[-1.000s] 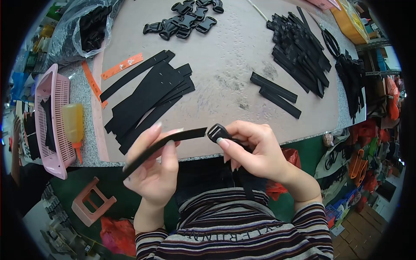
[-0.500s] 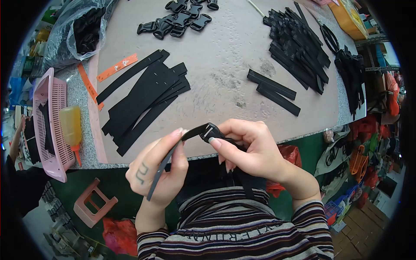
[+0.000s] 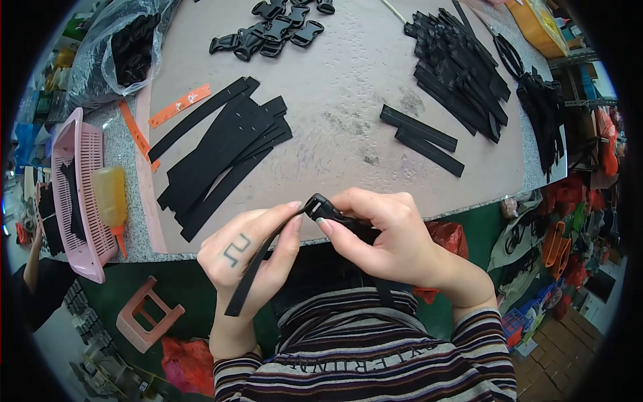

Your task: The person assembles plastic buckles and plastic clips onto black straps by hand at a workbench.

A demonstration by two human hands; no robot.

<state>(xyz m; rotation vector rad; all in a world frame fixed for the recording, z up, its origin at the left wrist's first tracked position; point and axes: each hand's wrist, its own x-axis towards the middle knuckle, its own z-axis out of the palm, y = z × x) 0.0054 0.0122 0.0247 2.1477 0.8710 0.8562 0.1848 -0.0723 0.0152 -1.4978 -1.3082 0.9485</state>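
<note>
Between thumb and finger, my left hand (image 3: 249, 248) pinches a black strap (image 3: 253, 271), close to the end that meets the buckle. The strap's loose tail hangs down across my left palm. My right hand (image 3: 385, 231) grips a black plastic buckle (image 3: 317, 205), its slotted end showing past my thumb; the rest is hidden in my fingers. Both hands are held just over the table's near edge. Beyond them lies a stack of flat black straps (image 3: 221, 157) on the left, and two short black straps (image 3: 425, 144) lie to the right.
Several black buckles (image 3: 274, 28) are heaped at the back, with a pile of black straps (image 3: 459, 74) at the right. Black scissors (image 3: 509, 57) lie beyond it. A pink basket (image 3: 79, 201) and a yellowish bottle (image 3: 109, 194) stand left. A pink stool (image 3: 149, 315) is below.
My left hand has moved its pinch along the strap, closer to the buckle, and its back has turned more toward the camera. The buckle has shifted slightly left.
</note>
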